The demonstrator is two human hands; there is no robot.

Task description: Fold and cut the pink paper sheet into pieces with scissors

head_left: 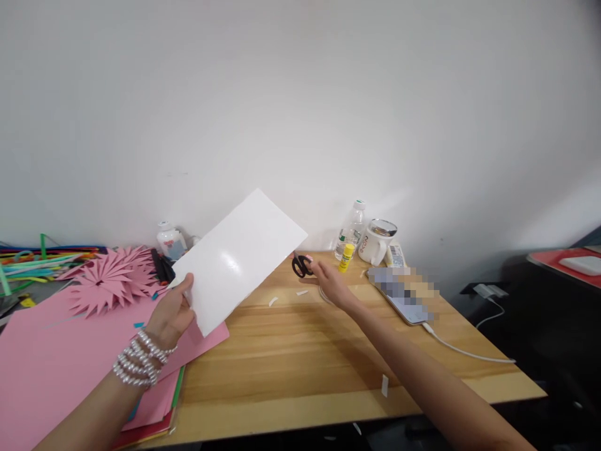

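Note:
My left hand [171,313] is closed on the lower left edge of a white sheet of paper [239,257], holding it tilted above the wooden table [300,363]. A pearl bracelet wraps that wrist. My right hand [328,280] stretches across the table and its fingers rest on black scissors [300,265] lying near the wall. Whether the fingers are through the handles is unclear.
Pink paper sheets [56,357] and pink paper flowers [110,279] lie at the left, with coloured pipe cleaners [42,260] behind. A yellow glue stick [347,257], a water bottle [352,230], a white mug [375,242], a phone [404,297] with a cable and small paper scraps are at the back right.

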